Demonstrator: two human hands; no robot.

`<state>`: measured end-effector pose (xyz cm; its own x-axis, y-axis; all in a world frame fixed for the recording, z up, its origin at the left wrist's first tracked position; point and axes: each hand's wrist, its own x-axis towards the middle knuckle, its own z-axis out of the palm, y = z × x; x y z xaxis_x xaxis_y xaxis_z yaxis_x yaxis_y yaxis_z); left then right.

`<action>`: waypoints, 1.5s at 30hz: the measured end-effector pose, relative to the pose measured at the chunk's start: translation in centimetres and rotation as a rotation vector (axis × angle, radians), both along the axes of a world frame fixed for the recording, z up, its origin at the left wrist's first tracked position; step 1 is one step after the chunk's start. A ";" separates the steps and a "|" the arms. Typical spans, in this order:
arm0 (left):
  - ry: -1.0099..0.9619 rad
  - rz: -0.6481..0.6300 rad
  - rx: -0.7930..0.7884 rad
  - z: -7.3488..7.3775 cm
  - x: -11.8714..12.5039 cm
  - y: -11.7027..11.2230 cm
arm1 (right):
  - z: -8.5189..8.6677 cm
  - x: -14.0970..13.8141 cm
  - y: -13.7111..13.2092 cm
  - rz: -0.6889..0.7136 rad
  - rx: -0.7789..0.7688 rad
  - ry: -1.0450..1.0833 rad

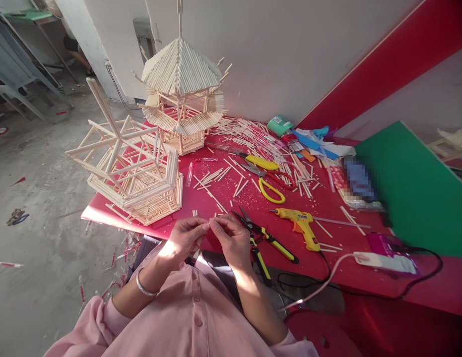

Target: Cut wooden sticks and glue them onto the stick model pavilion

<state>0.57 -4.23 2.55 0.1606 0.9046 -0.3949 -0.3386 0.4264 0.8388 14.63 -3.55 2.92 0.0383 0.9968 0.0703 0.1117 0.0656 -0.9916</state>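
My left hand (188, 239) and my right hand (233, 242) meet at the table's near edge, fingertips pinched together. Whatever lies between them is too small and covered to name. Short wooden stick ends (195, 213) show just beyond my left fingers. Black and yellow pliers (277, 245) lie right beside my right hand. To the left of my hands stands an open frame of wooden sticks (141, 191) with a hexagonal base. Behind it rises a pagoda model (180, 69) built from similar sticks, with a roof.
A yellow glue gun (303, 225), yellow-handled scissors (271, 192) and many loose sticks (238, 130) lie on the red table (171, 218). A white power strip (385, 262) with cables sits at the right, near a green board (413, 198). Scraps litter the floor.
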 end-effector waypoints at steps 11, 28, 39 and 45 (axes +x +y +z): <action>0.028 -0.034 -0.004 0.2 0.1 -0.1 | -2.6 -0.4 0.4 -0.137 -0.132 0.220; 0.170 0.019 0.087 1.0 0.2 0.1 | -2.5 -1.2 0.5 -0.143 -0.207 0.304; 0.319 0.134 0.131 -0.4 -0.8 0.4 | -1.3 -0.7 2.2 -0.044 -0.237 0.059; 0.347 0.131 0.138 -0.6 -1.0 1.1 | -1.0 -0.8 3.6 0.078 -0.259 0.023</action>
